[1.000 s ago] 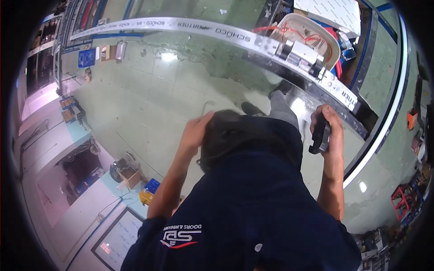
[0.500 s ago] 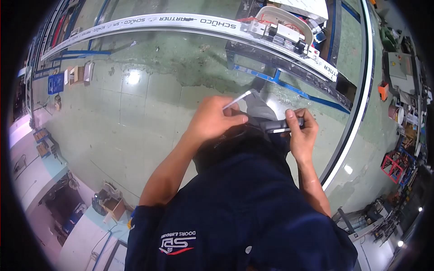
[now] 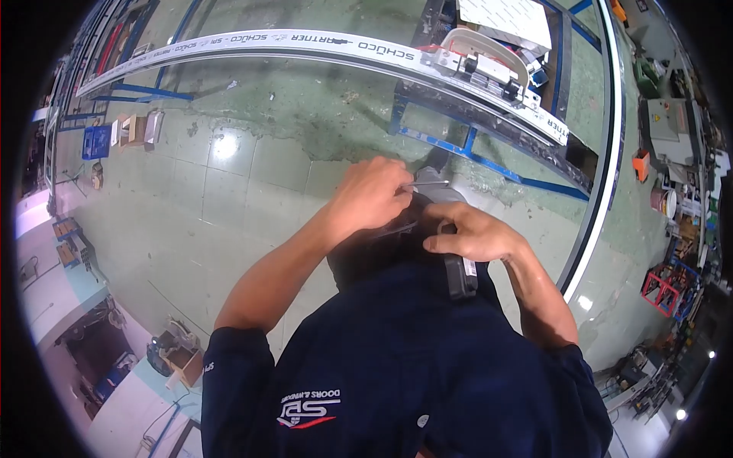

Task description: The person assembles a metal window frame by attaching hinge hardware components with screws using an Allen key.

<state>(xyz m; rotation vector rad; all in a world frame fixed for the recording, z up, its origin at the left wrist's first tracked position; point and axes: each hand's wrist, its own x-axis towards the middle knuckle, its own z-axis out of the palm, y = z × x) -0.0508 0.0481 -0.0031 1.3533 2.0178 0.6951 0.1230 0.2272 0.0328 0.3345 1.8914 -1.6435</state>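
A black case is held in the right hand, with the fingers curled over its upper part and its lower end left exposed on the body side of that hand. A pale strip is seen along 1 edge of the case. A slim metal rod is pinched in the left hand, whose fingers are closed; its free end is pointed past the fingertips, just beyond the right hand. The 2 hands are held near each other, apart. A black pouch is worn at the waist, on the body side of the left hand; whether it is touched cannot be told.

Farther out, beyond both hands, a blue frame is seen, and above it a long printed profile is laid crosswise. A metal fitting is set on that profile, ahead of the right hand. Behind it, a pale tray and a white box are placed. Well to the left of the left hand, a blue bin is stood on the floor.
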